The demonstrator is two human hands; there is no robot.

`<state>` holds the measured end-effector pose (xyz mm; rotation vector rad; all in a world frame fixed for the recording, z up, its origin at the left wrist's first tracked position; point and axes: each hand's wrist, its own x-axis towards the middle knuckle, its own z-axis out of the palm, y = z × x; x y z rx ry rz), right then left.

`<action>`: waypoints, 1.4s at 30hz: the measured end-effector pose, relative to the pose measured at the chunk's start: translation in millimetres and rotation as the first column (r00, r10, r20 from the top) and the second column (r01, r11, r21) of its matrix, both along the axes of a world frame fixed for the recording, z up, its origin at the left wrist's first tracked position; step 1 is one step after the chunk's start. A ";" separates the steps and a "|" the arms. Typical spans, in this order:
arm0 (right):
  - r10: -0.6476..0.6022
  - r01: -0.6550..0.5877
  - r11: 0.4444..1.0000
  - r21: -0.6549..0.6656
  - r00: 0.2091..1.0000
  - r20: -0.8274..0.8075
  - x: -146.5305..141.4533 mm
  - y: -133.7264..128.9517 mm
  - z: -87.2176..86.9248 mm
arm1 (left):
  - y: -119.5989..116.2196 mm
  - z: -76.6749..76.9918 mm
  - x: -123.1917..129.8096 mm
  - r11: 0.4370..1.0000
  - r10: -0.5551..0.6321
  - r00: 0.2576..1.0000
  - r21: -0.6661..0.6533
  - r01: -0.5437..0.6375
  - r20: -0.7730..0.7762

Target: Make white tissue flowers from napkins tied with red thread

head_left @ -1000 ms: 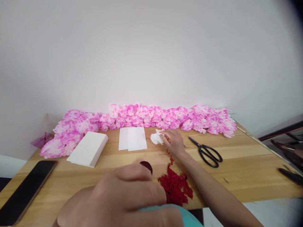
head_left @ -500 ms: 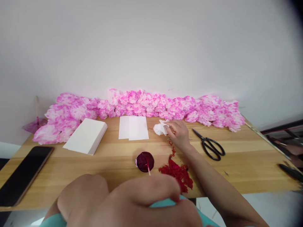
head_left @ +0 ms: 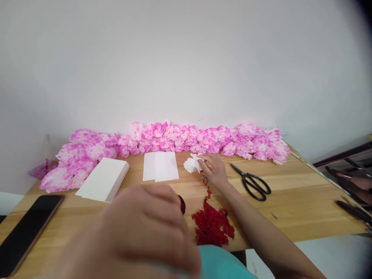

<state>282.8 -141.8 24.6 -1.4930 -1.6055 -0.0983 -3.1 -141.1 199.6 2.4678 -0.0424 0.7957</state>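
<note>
My right hand reaches over the table and pinches a white tissue-paper flower at its base. My left hand is large, close to the camera and blurred. Its fingers are curled in, and whatever they may hold is hidden. Behind that hand, only the right edge of a dark red dish peeks out. Below my right wrist lies a crumpled red bundle, with a curly red strand trailing up from it. Black-handled scissors rest right of my right hand.
A long bank of pink and white paper flowers lines the wall. In front are two white sheets and a thick white paper stack. A phone lies at the left edge, and a dark-handled tool at the right edge.
My left hand has risen and shifted left, now covering most of the dish and the thin stick that stood in it. My right hand keeps the white flower. The view has tilted slightly.
</note>
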 end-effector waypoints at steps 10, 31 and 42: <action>0.051 -0.078 0.997 -0.010 0.742 -0.668 11.0 6.4 -9.5 | 64.7 -11.3 47.5 0.942 0.314 0.944 -0.093 -0.323 -0.101; 0.113 -0.182 0.982 -0.051 0.781 -0.614 -0.4 0.4 1.8 | 70.9 -108.6 110.0 0.851 0.465 0.816 -0.084 -0.519 -0.343; 0.033 -0.122 0.984 -0.127 0.838 -0.545 -5.3 -1.5 10.7 | 71.8 -116.6 118.4 0.853 0.485 0.805 -0.017 -0.521 -0.341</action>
